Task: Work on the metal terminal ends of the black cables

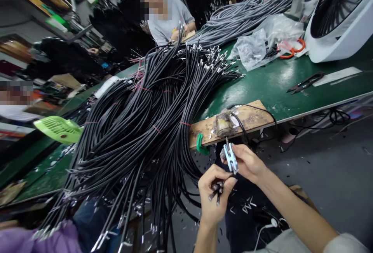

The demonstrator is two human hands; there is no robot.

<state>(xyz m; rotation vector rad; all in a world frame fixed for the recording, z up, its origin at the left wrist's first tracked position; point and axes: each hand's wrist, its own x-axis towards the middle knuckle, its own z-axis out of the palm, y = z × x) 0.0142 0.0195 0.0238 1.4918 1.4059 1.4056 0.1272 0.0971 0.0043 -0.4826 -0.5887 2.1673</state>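
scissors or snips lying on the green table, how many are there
2: orange-handled scissors beside the white fan, and dark snips nearer the camera, beside a white strip. More may be hidden under the black cables.

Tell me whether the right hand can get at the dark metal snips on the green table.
Probably not immediately: the right hand holds a small light-blue tool, though nothing tall appears to stand between it and the snips.

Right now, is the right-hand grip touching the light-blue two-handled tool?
Touching. Head view: the right-hand grip holds the light-blue two-handled tool, digits against both sides of its handles.
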